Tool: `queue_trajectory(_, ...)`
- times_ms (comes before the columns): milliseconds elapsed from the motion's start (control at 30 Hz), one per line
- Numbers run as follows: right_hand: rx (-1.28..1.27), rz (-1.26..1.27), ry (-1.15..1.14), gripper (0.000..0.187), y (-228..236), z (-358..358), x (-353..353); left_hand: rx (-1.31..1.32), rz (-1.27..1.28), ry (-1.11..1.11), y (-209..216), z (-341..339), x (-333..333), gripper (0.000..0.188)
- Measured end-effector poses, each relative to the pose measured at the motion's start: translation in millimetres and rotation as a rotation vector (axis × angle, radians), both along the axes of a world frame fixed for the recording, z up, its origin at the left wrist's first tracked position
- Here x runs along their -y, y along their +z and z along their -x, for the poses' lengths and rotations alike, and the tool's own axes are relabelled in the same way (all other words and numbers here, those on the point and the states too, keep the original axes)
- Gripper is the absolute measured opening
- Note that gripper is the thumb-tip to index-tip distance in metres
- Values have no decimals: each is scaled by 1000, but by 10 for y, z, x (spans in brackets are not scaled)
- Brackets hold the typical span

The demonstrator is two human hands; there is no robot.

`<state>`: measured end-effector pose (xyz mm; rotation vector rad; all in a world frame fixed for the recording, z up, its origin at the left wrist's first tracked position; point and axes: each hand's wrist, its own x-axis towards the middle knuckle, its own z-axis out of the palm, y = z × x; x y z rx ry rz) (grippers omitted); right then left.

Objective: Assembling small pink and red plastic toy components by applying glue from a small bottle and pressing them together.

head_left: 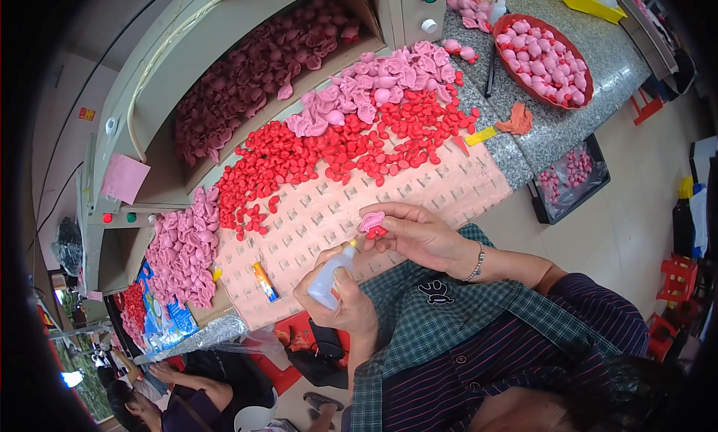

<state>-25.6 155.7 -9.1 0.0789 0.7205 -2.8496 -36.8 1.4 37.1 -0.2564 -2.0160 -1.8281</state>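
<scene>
My left hand [349, 303] is wrapped round a small translucent squeeze bottle [326, 284] with a yellow tip. That tip points up toward a small pink moulded piece with a ruffled edge [372, 221], which has a red part [376, 232] under it. My right hand [419, 234], a bracelet at its wrist, pinches this piece between thumb and fingers. Whether the tip touches it I cannot tell. Beyond my hands, many small red pieces [359, 144] are spread over a pink patterned sheet [314, 211]. A heap of pink moulded pieces [374, 88] lies behind them.
A box-like machine opening [262, 73] at the back holds more pink pieces. Another pink heap [183, 245] lies at left, near a small orange-and-blue tube [265, 282]. A red basket [502, 51] of pink-and-red pieces stands far right, above a black crate [550, 212]. Another person [183, 402] sits lower left.
</scene>
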Motion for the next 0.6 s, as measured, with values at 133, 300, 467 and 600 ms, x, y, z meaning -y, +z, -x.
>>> queue_trajectory(133, 0, 4, -3, 42, -5, -5, 9, -6, -5, -4, 1, -4, 7, 30)
queue_trajectory(300, 5, 12, -11, 42, -10, -1, 14, -19, 5, -8, -11, -3, 16, 30)
queue_trajectory(467, -18, -3, -12, 41, -37, 7, 12, -19, 27, -10, 8, -4, 5, 30)
queue_trajectory(600, -11, 9, -23, 41, -28, 10, 21, -4, 7, 16, 16, -4, -11, 27)
